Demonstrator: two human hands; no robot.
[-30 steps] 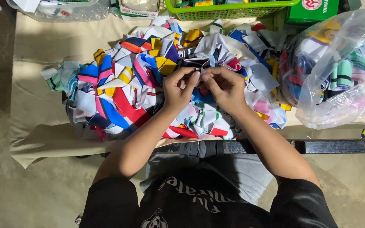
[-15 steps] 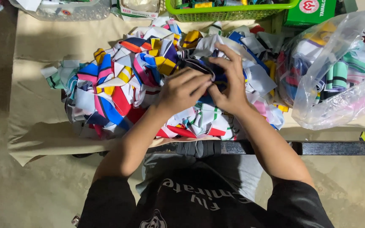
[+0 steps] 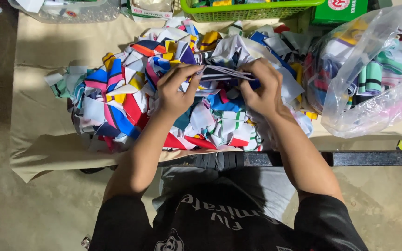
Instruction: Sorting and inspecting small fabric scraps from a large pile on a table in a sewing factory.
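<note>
Fabric strip (image 3: pixel 224 73) stretches between both hands atop the scrap pile (image 3: pixel 117 97); left hand (image 3: pixel 175 90) pinches at nine o'clock, right hand (image 3: pixel 261 88) at three; even tension keeps it flat.

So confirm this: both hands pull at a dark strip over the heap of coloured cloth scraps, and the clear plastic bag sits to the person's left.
Not quite: the head view shows the clear plastic bag on the person's right. Both hands, left and right, do hold the dark strip over the scraps.

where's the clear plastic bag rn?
In the head view, the clear plastic bag sits at the table's right end, just right of the fabric scrap pile and past the right hand, below the green box.
</note>
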